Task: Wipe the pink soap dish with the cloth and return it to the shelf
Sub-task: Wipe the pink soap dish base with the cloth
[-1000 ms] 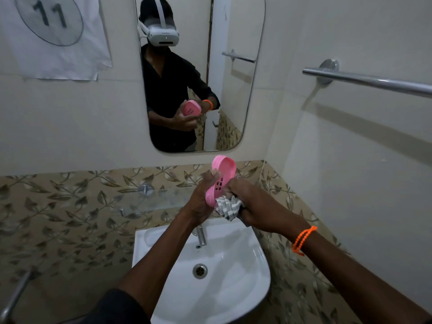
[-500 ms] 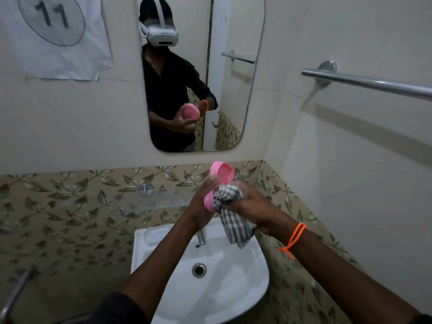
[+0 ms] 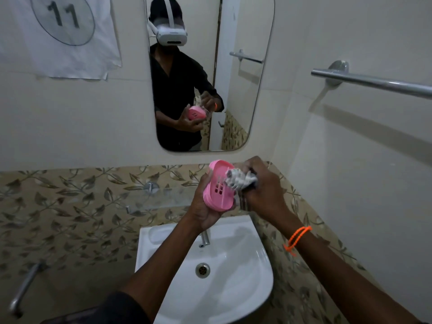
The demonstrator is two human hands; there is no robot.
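Soap dish, pink and oval, is held up over the white basin, in front of the leaf-patterned tile band. Its long axis runs from lower left to upper right, tilted steeply so the far end rises toward the mirror; the hollow side with its small drain slots faces the camera and slightly right. The left hand cups it from below and behind, fingers curled closed round the lower rim and the thumb lying along the left edge. The right hand is closed on a bunched checked cloth, pressing the wad against the upper inner face of the dish; a strip of cloth hangs below the fist. An orange bracelet circles the right wrist.

Behind the hands a clear glass shelf projects from the tiled wall above the basin, with a chrome tap just under the left wrist. The upper walls are plain cream. A chrome towel bar runs along the right wall, and a white sheet marked 11 is stuck up at the left. The mirror shows the person in a dark shirt with the dish and cloth.
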